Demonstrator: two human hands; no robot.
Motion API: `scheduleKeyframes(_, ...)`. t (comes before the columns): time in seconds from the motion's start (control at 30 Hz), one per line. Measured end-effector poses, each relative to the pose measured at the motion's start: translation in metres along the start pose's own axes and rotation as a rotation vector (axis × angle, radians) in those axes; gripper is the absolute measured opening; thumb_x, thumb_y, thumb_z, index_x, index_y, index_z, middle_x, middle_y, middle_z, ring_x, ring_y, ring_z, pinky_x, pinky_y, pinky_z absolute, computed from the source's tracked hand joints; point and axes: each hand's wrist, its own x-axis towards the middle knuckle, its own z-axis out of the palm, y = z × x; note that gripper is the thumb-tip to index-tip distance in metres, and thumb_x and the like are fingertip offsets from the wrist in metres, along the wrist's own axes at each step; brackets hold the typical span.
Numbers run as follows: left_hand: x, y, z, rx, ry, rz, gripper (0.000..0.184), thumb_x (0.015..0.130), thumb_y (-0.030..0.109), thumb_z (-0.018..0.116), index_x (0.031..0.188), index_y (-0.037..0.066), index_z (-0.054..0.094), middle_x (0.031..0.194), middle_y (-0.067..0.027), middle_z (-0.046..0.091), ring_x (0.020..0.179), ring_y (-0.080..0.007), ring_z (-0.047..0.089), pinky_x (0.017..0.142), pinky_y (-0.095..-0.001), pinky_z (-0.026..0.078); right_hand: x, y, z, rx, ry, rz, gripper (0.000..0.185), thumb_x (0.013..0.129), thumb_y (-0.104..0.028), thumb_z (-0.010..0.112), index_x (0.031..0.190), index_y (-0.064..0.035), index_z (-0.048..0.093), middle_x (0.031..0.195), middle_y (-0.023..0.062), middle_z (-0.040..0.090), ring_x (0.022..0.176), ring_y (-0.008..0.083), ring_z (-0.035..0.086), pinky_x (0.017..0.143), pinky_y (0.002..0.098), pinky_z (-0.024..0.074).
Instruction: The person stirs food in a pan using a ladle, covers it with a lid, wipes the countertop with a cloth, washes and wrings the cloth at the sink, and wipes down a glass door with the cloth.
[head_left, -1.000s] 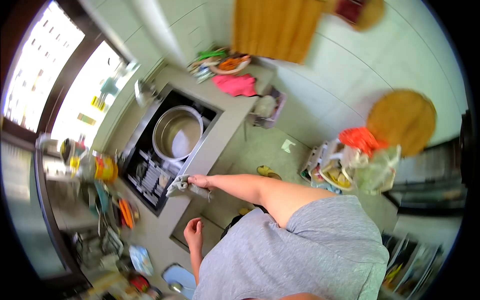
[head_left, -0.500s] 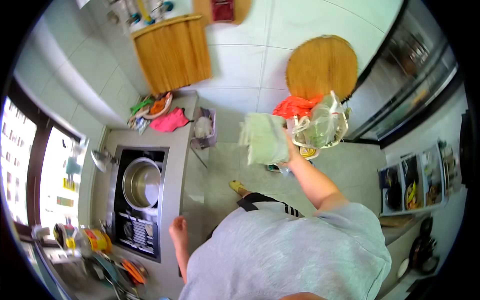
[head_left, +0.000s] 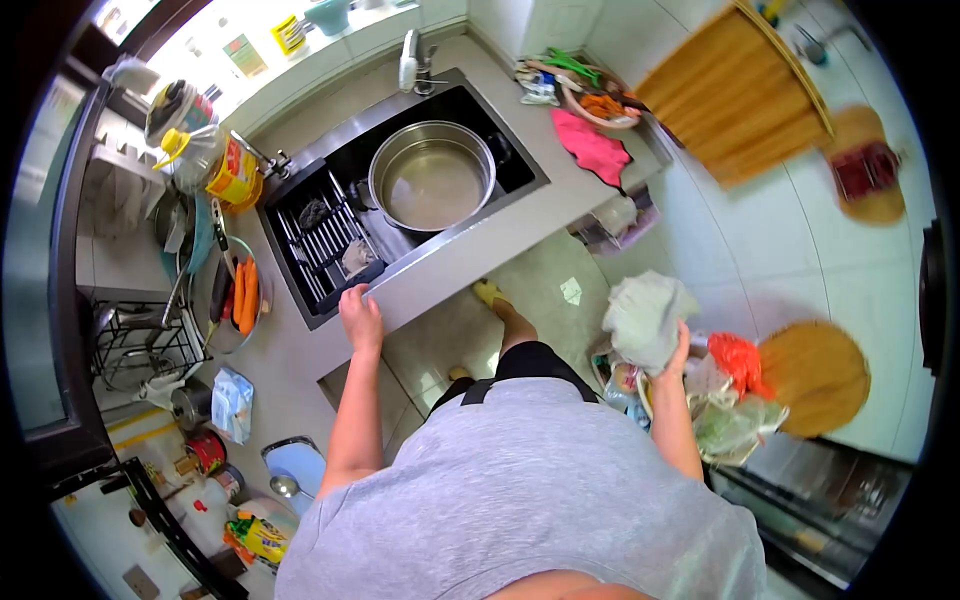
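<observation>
My right hand [head_left: 680, 352] is closed on a pale, crumpled bundle [head_left: 650, 318], held above the bags on the right; its exact kind is unclear. My left hand [head_left: 361, 320] lies at the front edge of the counter by the sink [head_left: 530, 187], fingers loosely stretched out and holding nothing visible. Just beyond its fingertips is a dark cloth-like thing [head_left: 345, 287] on the sink's rim. In the sink stands a large metal pot [head_left: 432, 215] with liquid in it, beside a drying rack [head_left: 315, 232].
Carrots [head_left: 245, 295] lie in a glass bowl at the left. A pink cloth [head_left: 588, 148] and a bowl of vegetables [head_left: 605, 105] sit on the far counter. Below my right hand are a red bag [head_left: 737, 362] and a clear bag of greens [head_left: 735, 425]. A round wooden board [head_left: 815, 378] leans nearby.
The view has turned toward the sink. My left hand has come forward to the counter edge. My right hand still holds the pale bundle, which now shows a rounder, more crumpled side.
</observation>
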Motion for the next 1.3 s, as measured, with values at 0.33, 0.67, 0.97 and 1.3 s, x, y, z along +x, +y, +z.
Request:
scheduleKeyframes(0.33, 0.031, 0.007, 0.039, 0.188, 0.137, -0.276, 0.029, 0.088, 0.005, 0.062, 0.117, 0.004, 0.063, 0.113, -0.0163, 0.057, 0.108, -0.0371, 0.052, 0.096, -0.0463, 0.043, 0.332, 0.091, 0.399, -1.339, -0.577, -1.257, 0.063, 0.087, -0.002, 0.059, 0.148, -0.0066, 0.045, 0.152, 0.0163, 0.048, 0.140, 0.0332, 0.045, 0.118, 0.0416, 0.0309)
scheduleKeyframes(0.67, 0.036, 0.007, 0.067, 0.384, 0.208, -0.376, 0.027, 0.084, 0.007, 0.057, 0.111, 0.003, 0.058, 0.104, -0.0158, 0.052, 0.101, -0.0363, 0.048, 0.093, -0.0482, 0.040, 0.624, 0.171, 0.566, -2.240, -0.457, -1.245, 0.063, 0.095, -0.051, 0.055, 0.155, -0.0415, 0.036, 0.168, 0.0050, 0.023, 0.152, 0.0422, 0.021, 0.119, 0.0625, 0.0226)
scheduleKeyframes(0.97, 0.035, -0.003, 0.069, 0.414, 0.216, -0.392, 0.028, 0.081, 0.010, 0.062, 0.109, 0.009, 0.059, 0.100, -0.0142, 0.053, 0.100, -0.0369, 0.051, 0.092, -0.0495, 0.043, 0.669, 0.187, 0.537, -1.995, -0.574, -1.577, 0.044, 0.100, -0.036, 0.056, 0.140, -0.0167, 0.060, 0.152, 0.0084, 0.050, 0.138, 0.0450, 0.044, 0.115, 0.0471, 0.0375)
scheduleKeyframes(1.3, 0.032, 0.001, 0.068, 0.430, 0.273, -0.356, 0.029, 0.083, 0.013, 0.061, 0.111, 0.012, 0.057, 0.103, -0.0113, 0.054, 0.102, -0.0341, 0.051, 0.091, -0.0476, 0.042, 0.476, 0.186, 0.446, -1.773, -0.696, -0.933, 0.043, 0.092, -0.023, 0.067, 0.132, -0.0105, 0.065, 0.122, 0.0184, 0.070, 0.101, 0.0356, 0.069, 0.089, 0.0432, 0.0536)
